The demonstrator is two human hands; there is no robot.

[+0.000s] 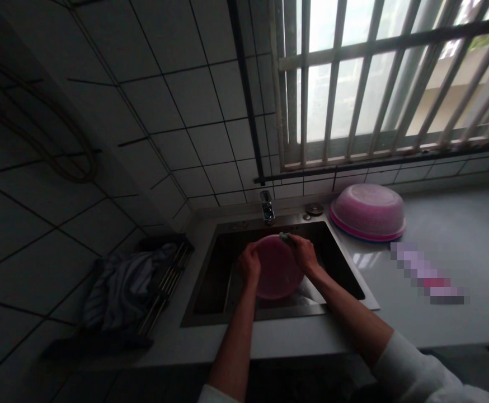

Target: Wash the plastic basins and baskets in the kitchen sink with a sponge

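Note:
A pink plastic bowl [276,268] is held tilted over the steel sink [211,268]. My left hand [249,263] grips the bowl's left rim, fingers curled round it. At the bowl's upper right edge, my right hand [303,253] is closed on a small greenish scrubbing pad [285,237] and presses it against the bowl. Both hands are just below the tap [267,208].
An upturned pink basin [368,211] lies on the white counter [458,246] right of the sink. A dish rack with a striped cloth [122,285] stands at the left. Tiled walls rise behind and left; a barred window [379,78] is above. A blurred patch lies on the counter.

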